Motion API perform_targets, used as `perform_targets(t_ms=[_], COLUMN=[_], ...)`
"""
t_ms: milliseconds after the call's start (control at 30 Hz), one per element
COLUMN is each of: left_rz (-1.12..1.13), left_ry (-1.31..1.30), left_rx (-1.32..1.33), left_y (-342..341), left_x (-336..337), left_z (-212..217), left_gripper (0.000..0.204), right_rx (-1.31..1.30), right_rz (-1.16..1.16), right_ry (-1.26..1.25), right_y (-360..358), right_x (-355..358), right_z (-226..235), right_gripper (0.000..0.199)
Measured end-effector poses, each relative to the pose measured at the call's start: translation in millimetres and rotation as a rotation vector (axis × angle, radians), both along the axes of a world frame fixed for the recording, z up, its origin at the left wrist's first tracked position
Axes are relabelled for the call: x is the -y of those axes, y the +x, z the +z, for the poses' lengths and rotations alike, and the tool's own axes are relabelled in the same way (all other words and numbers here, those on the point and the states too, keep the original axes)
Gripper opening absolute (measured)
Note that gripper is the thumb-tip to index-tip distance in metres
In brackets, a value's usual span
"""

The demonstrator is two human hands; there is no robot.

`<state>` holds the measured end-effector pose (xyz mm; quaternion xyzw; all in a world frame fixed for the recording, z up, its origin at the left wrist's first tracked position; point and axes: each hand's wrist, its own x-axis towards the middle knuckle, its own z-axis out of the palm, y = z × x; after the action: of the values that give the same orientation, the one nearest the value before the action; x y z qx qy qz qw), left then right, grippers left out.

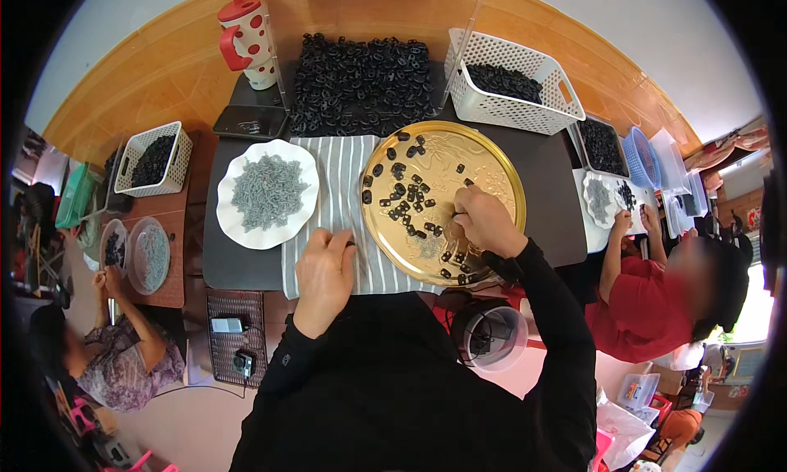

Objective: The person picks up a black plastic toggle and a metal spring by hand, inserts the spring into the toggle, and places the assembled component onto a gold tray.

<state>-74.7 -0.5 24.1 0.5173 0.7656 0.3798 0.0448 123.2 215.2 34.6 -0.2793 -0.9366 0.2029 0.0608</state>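
Note:
My left hand (322, 274) rests on a grey-and-white striped cloth (328, 165), its fingers curled round a small black plastic piece (351, 243), of which only a dark edge shows. Over the round gold tray (519, 181), my right hand (489, 220) has thumb and forefinger pinched together; what they hold, if anything, is too small to make out. Scattered across the tray's left half and lower part are several black two-holed plastic pieces (399, 188). A small heap of grey screws (428, 247) lies there too. Left of the cloth, a white wavy-rimmed plate (309, 197) bears a pile of grey screws (273, 192).
Behind the tray, a clear bin (369, 13) is heaped with black pieces. A white perforated basket (525, 115) stands right of it; a phone (250, 122) and a red-lidded tumbler (246, 42) stand left. Co-workers sit either side, one in a red shirt (643, 312).

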Motion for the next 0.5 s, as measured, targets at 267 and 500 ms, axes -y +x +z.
perform_targets(t_ms=[267,500], left_rz=[-0.333,-0.429], left_ry=[0.188,0.116], left_rx=[0.956,1.269], left_y=[34,54], left_x=[-4,-8], left_z=[15,-3], left_gripper=[0.019,0.016], right_rx=[-0.446,-0.612], right_rz=[0.181,0.221], right_ry=[0.121,0.548], right_y=[2,5], right_x=[73,128], right_z=[20,6], right_gripper=[0.013,0.028])
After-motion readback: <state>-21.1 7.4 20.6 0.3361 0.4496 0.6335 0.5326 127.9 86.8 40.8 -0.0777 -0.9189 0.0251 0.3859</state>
